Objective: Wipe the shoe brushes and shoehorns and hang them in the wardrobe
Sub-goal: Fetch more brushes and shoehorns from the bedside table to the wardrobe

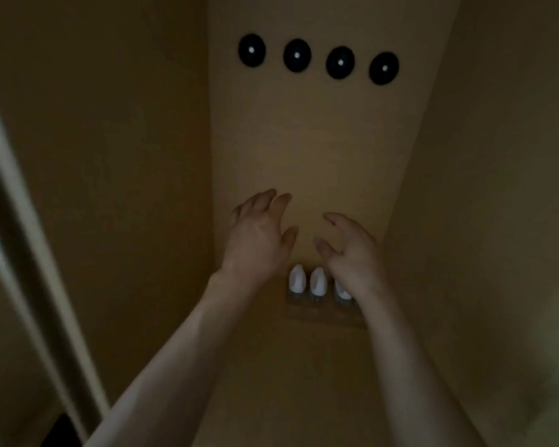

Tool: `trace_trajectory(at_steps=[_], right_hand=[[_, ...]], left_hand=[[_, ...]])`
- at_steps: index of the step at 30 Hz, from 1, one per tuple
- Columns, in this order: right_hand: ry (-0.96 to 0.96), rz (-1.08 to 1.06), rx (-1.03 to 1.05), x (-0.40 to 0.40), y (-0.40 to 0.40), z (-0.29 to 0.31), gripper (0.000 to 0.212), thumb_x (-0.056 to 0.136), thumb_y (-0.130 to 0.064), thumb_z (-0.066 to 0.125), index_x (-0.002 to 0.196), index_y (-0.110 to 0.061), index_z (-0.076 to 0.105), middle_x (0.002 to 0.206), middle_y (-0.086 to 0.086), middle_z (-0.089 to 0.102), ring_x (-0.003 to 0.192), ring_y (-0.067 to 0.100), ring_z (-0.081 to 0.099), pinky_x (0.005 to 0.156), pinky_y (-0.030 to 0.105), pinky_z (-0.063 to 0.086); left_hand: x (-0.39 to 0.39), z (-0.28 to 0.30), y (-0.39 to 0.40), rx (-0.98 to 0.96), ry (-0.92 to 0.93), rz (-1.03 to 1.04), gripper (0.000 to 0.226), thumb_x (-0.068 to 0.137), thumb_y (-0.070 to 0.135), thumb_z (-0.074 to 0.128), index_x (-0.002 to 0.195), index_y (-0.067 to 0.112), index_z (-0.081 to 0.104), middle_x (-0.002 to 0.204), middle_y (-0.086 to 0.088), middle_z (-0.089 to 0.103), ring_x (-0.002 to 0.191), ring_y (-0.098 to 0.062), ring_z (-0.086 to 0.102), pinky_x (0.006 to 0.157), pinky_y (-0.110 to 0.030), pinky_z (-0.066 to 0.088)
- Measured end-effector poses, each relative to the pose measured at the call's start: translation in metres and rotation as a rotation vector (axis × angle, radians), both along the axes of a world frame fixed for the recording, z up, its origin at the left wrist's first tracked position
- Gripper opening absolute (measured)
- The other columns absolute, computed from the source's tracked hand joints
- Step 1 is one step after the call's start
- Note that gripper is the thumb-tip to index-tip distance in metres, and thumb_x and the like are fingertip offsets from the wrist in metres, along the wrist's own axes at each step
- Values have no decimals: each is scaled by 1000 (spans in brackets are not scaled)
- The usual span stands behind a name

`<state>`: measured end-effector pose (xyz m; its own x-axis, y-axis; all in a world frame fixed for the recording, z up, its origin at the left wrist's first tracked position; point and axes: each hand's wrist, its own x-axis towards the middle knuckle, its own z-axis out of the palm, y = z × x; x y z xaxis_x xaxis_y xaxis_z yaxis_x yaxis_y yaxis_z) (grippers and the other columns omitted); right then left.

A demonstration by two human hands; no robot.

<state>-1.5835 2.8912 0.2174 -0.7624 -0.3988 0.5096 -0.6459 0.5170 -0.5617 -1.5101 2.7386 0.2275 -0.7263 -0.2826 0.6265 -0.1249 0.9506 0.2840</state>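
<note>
I look into a dim tan wardrobe. Both my hands reach in toward its back panel (304, 140), fingers spread and loosely bent, holding nothing. My left hand (259, 233) is raised left of centre. My right hand (352, 250) is beside it, a little lower. Just below the hands, three white shoe brushes (317, 279) hang side by side on the back panel, bristles down; my right wrist covers part of the rightmost one. No shoehorn is in view.
Several round black hooks (318, 59) with pale centres sit in a row high on the back panel. The wardrobe's side walls (126, 156) close in left and right. A pale door edge (29, 221) runs diagonally at the far left.
</note>
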Motion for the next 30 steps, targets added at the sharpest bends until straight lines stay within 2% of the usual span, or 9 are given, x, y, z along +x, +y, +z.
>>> trace_trajectory(at_steps=[4,9,12,18,25,30], right_hand=[[25,136,-7,52,17,-2,49,96,-31,59,143,-25,49,145,-4,52,134,17,46,110,32,38],[-1,291,0,118,27,-13,52,95,-35,61,144,-27,48,143,-4,53,125,20,54,107,33,43],[-79,426,2,157,29,-21,52,97,-38,60,146,-31,45,147,-9,49,136,12,43,110,29,37],[-158,661,18,248,2,-24,52,96,-40,59,146,-39,42,150,-13,42,138,9,38,100,28,36],[-72,878,51,396,-54,-21,49,96,-41,60,142,-40,45,150,-13,45,137,12,43,100,30,41],[-83,1071,51,529,-92,-27,49,94,-38,64,140,-39,47,146,-8,50,126,8,49,86,16,36]], left_hand=[[69,-4,28,29,22,120,57,95,37,56,148,24,41,152,-2,42,140,-25,36,110,-45,30],[157,-22,57,60,-10,260,56,92,36,61,144,22,45,147,-3,46,138,-28,39,112,-47,32],[208,-31,66,86,-17,323,57,91,37,61,144,24,44,149,0,45,142,-25,35,114,-47,29],[321,-40,67,114,22,541,60,90,42,63,146,33,42,153,6,40,145,-20,30,116,-46,26],[483,-42,52,92,65,836,56,92,46,61,144,35,41,154,5,41,142,-22,37,115,-48,32],[619,-43,51,113,82,1020,59,92,44,64,145,30,44,153,1,43,143,-22,38,116,-44,28]])
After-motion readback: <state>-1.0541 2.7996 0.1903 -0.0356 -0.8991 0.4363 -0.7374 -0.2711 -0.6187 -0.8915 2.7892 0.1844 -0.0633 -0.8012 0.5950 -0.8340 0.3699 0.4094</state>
